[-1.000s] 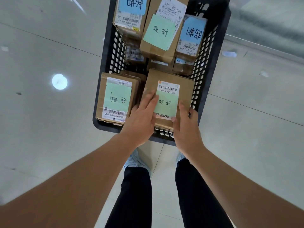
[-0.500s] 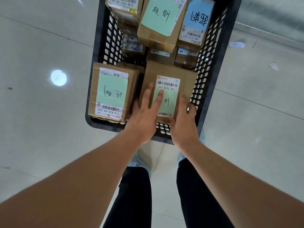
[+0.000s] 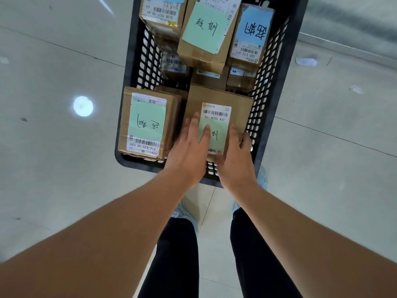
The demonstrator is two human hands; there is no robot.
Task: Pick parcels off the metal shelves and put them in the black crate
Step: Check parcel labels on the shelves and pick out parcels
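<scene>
Here, the moment in lines:
Scene: a person stands over the black crate (image 3: 277, 87), which sits on the floor and is stacked with cardboard parcels.
Parcel in hand: the box labelled 507-N705 A37 (image 3: 221, 110) lies in the crate's near right corner, just beside the parcel marked 516-K20-00 030 (image 3: 148, 123).
Left hand: the left hand (image 3: 189, 151) rests flat on the box top, fingers spread and straight.
Right hand: the right hand (image 3: 236, 160) lies on the box's near right edge, fingers extended; whether they curl over the side cannot be told.
Risk: the box seems to sit high on parcels beneath, so it may tilt or slide once released.
Second risk: fingers could catch against the crate's mesh wall.
</scene>
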